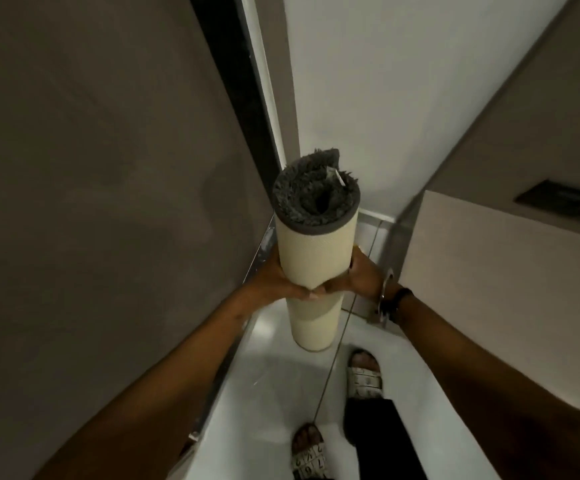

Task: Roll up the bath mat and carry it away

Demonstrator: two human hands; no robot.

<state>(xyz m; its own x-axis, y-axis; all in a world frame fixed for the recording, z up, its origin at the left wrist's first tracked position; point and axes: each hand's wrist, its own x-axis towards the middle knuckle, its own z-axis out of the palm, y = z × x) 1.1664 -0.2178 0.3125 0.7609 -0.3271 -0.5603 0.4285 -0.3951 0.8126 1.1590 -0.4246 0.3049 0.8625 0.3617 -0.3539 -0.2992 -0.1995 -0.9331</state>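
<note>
Two hands clasp the rolled bath mat with cream rubber backing and dark grey shaggy pile (316, 251) at mid-length, holding it upright out in front of the body. The left hand (278, 280) wraps the left side and the right hand (359, 273) the right, fingertips meeting on the near face, probably so the roll cannot spring open. Its lower end hangs clear of the glossy white tiled floor (271, 410), which suits carrying. A grey wall (91, 168) stands close on the left and a pale beige cabinet (489, 254) on the right, so the upright hold likely helps it through this narrow passage. Two patterned white sandals (364, 375) stand near.
</note>
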